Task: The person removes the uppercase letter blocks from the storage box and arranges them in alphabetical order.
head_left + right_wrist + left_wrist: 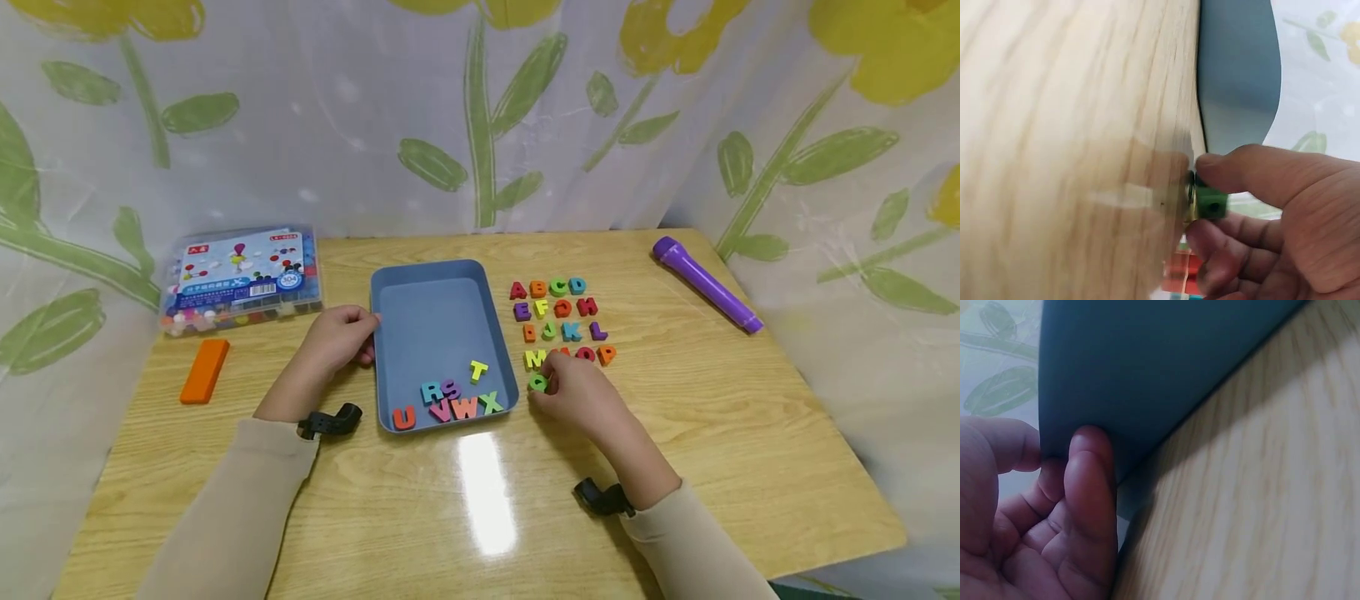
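A blue-grey tray (435, 321) lies on the table with several coloured letters inside, among them a yellow T (478, 371) and a red U (403, 417). My left hand (341, 337) grips its left side, thumb at the rim and fingers (1089, 487) against the outer wall. Right of the tray, letters stand in rows from a red A (518, 290) to an orange P (607, 355). Below the yellow M (535, 359), my right hand (581, 392) pinches a green letter (1212, 201) between thumb and fingers, close over the table. That hand partly covers the bottom row.
A clear plastic case (240, 279) of small coloured parts stands at the back left, with an orange block (205, 372) in front of it. A purple toy microphone (707, 285) lies at the back right. A flowered curtain (337, 125) hangs behind the table.
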The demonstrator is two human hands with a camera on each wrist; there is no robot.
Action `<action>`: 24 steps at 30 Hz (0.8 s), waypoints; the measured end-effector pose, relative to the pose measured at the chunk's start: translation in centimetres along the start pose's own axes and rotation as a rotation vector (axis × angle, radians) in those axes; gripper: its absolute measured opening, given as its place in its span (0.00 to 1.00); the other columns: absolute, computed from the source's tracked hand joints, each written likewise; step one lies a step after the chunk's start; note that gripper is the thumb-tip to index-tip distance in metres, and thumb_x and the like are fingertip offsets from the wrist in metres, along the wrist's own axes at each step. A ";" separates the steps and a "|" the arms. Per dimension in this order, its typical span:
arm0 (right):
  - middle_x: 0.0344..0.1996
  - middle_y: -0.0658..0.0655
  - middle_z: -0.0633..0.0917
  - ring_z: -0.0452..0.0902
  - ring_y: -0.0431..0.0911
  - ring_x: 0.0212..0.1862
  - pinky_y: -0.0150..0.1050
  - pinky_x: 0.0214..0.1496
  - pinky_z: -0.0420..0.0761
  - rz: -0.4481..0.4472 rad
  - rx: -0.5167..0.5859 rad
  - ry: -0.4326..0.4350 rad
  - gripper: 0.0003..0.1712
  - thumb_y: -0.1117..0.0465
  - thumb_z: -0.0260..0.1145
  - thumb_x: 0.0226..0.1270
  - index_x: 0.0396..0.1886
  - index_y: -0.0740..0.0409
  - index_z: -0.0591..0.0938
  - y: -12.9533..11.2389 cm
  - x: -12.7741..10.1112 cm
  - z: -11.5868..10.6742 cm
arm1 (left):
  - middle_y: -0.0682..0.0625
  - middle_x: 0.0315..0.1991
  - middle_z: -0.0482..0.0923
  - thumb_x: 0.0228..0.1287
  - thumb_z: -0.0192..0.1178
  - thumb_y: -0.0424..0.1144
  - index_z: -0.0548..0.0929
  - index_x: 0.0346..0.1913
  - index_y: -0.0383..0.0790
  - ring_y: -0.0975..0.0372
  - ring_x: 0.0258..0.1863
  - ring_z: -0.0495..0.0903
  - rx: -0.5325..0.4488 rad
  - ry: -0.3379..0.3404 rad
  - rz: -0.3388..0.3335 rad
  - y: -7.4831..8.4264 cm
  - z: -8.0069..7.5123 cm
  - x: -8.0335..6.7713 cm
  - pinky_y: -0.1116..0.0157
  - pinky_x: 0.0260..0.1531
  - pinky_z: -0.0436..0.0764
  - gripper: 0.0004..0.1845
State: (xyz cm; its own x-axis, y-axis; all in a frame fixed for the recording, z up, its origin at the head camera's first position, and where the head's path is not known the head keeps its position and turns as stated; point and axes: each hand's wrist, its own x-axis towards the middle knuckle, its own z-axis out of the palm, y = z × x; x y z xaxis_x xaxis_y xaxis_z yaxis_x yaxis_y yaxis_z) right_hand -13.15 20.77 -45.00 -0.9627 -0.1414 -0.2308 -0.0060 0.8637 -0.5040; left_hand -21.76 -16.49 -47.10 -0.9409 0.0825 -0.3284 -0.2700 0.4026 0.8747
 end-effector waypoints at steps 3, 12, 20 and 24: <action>0.30 0.52 0.85 0.79 0.46 0.33 0.41 0.38 0.80 0.000 -0.005 -0.004 0.15 0.55 0.78 0.69 0.47 0.57 0.85 0.1 0.2 0.1 | 0.49 0.27 0.80 0.85 0.57 0.47 0.81 0.45 0.31 0.61 0.25 0.81 -0.003 -0.003 0.000 0.2 -0.1 0.0 0.66 0.30 0.87 0.19; 0.36 0.54 0.88 0.82 0.47 0.39 0.46 0.44 0.85 0.017 -0.005 -0.042 0.20 0.52 0.80 0.68 0.50 0.57 0.85 0.1 0.0 -0.9 | 0.48 0.28 0.80 0.85 0.57 0.47 0.81 0.45 0.31 0.61 0.25 0.82 0.002 -0.004 0.006 0.0 -0.3 0.1 0.66 0.30 0.87 0.19; 0.34 0.57 0.85 0.77 0.50 0.31 0.42 0.33 0.79 -0.002 0.089 0.052 0.12 0.51 0.68 0.81 0.48 0.56 0.84 -0.3 -0.7 -6.1 | 0.49 0.27 0.79 0.85 0.56 0.48 0.82 0.45 0.31 0.61 0.25 0.81 0.011 -0.006 0.015 0.0 -0.1 0.1 0.67 0.31 0.87 0.20; 0.37 0.57 0.87 0.80 0.50 0.34 0.43 0.38 0.81 -0.037 0.101 0.110 0.11 0.53 0.65 0.83 0.48 0.56 0.83 -1.5 -0.6 -8.5 | 0.49 0.27 0.79 0.85 0.57 0.48 0.81 0.44 0.31 0.61 0.25 0.81 0.007 -0.005 0.013 -0.1 -0.1 0.1 0.67 0.30 0.87 0.20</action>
State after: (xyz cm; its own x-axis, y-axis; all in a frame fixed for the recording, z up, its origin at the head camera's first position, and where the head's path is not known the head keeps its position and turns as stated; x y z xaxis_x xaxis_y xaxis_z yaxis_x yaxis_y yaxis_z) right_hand -14.88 23.67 -37.03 -0.9862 -0.1132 -0.1206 -0.0199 0.8050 -0.5930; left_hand -21.86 -16.56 -47.19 -0.9433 0.0927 -0.3188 -0.2562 0.4074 0.8766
